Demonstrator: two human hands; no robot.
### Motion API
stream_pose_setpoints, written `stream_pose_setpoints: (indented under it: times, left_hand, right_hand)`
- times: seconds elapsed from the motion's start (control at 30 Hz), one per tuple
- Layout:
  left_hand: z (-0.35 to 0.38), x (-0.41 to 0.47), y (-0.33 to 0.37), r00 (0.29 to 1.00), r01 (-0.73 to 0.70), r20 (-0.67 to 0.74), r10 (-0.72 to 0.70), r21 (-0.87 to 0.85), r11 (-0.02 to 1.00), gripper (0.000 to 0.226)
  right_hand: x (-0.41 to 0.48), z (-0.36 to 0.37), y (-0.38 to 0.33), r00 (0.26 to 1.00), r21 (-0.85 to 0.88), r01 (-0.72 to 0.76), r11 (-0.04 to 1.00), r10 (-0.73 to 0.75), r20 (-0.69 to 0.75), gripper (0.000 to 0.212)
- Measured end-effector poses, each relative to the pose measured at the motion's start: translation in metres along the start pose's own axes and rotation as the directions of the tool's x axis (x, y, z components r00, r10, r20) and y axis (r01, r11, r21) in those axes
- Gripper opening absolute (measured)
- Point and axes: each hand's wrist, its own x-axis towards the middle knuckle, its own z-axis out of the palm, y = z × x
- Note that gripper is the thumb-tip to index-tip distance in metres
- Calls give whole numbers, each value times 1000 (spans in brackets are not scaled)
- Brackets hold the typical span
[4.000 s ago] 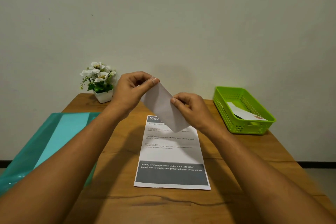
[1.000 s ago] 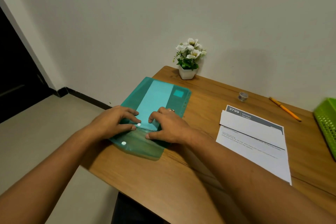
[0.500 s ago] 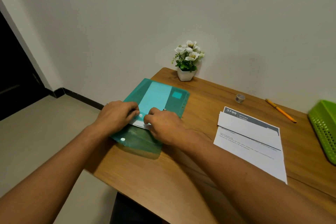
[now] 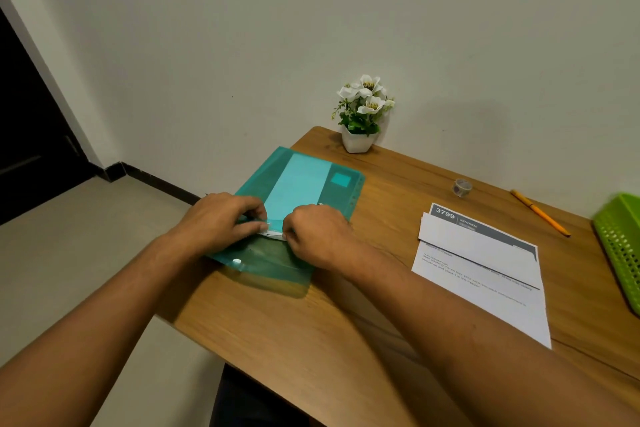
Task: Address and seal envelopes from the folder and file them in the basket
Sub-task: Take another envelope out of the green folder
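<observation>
A teal plastic folder (image 4: 304, 180) lies at the table's left edge with its snap flap open toward me. My left hand (image 4: 221, 222) pinches the folder's open edge between fingers and thumb. My right hand (image 4: 318, 232) is beside it, fingers curled on the white edge of an envelope (image 4: 273, 235) that sticks a little way out of the folder mouth. Another white envelope (image 4: 474, 243) lies flat across the top of a printed sheet (image 4: 485, 291). A green basket (image 4: 620, 246) stands at the right edge, partly cut off.
An orange pencil (image 4: 540, 213) and a small roll of clear tape (image 4: 462, 187) lie behind the sheet. A white pot of flowers (image 4: 360, 114) stands at the table's back corner by the wall. The folder overhangs the table's left edge above the floor.
Four seconds ago both hands held an envelope in the air; it now lies on the sheet. Within the last second my hands closed on the folder mouth and a white edge came out.
</observation>
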Motion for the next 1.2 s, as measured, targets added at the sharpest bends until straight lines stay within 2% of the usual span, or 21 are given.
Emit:
stream_pose_setpoints:
  times: [0.17, 0.33, 0.43, 0.57, 0.63, 0.7, 0.77, 0.83, 0.9, 0.93, 1.03, 1.13, 1.2]
  left_hand:
    - [1, -1, -6, 996, -9, 85, 8, 20, 1000, 45]
    - [1, 0, -7, 996, -1, 92, -2, 37, 999, 44]
    - [1, 1, -4, 996, -7, 94, 3, 43, 999, 44]
    - [2, 2, -5, 996, -23, 91, 20, 23, 999, 41]
    - [2, 2, -7, 995, -37, 95, 35, 15, 999, 38]
    - [2, 4, -8, 995, -36, 94, 36, 2, 999, 32]
    - [3, 7, -9, 995, -31, 93, 33, -18, 999, 28]
    - [3, 9, -9, 995, -22, 101, 26, -36, 999, 28]
    - [5, 10, -11, 995, -7, 103, 13, -61, 998, 33]
    - [5, 10, -12, 995, 0, 103, 8, -72, 997, 35]
    - [4, 10, -11, 995, -20, 100, 29, -91, 996, 27]
    - [2, 9, -8, 995, -32, 97, 38, -64, 997, 25]
    - [2, 9, -8, 995, -23, 98, 26, -32, 999, 32]
  right_hand:
    - [0, 1, -4, 999, -76, 44, 996, -44, 4, 18]
    - [-2, 4, -6, 999, -92, 32, 995, -35, -33, 17]
    - [-4, 6, -6, 998, -46, 15, 999, -18, -67, 18]
    - [-7, 2, -5, 995, 112, -35, 993, 45, -88, 16]
    - [-8, -1, -3, 993, 228, -71, 971, 89, -72, 8]
    - [-9, -4, 2, 994, 351, -83, 933, 103, -38, 10]
    - [-10, -6, 8, 996, 513, -74, 855, 89, -5, 14]
    - [-13, -8, 11, 995, 686, -74, 724, 97, 5, 11]
    - [-16, -8, 12, 992, 779, -82, 622, 127, 3, 9]
    - [-17, -7, 11, 991, 791, -81, 606, 137, -3, 9]
    - [-20, -5, 9, 994, 724, -71, 686, 112, -10, 9]
    - [-23, -6, 7, 1000, 476, -26, 879, 22, 15, 14]
    - [-24, -8, 5, 1000, 355, 18, 935, -22, 7, 11]
